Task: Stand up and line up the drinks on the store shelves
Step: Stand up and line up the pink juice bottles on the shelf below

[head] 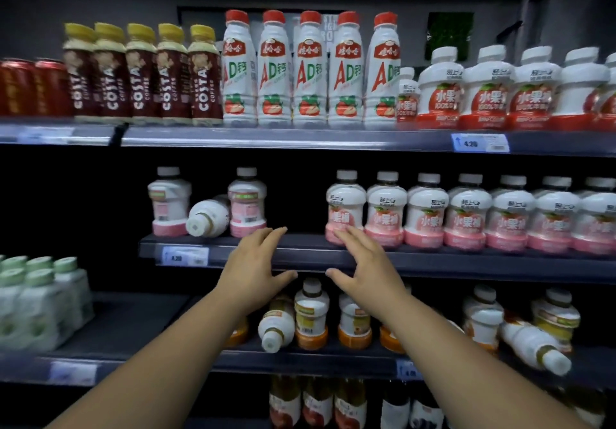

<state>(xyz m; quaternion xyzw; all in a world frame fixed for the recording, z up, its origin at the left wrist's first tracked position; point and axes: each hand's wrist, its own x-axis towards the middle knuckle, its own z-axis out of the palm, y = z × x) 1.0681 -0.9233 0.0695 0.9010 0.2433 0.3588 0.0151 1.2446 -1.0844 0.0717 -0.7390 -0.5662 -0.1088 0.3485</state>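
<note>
Your left hand (256, 268), open and empty like the right hand (363, 267), is nearer to the fallen bottle (208, 217), which lies up-left of it on the middle shelf (303, 245), cap toward you.

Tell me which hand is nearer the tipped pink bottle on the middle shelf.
Left. The left hand is just right of and below the tipped bottle, at the shelf edge. The right hand is farther right, by the upright row.

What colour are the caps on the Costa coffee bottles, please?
The caps are yellow; head view.
</note>
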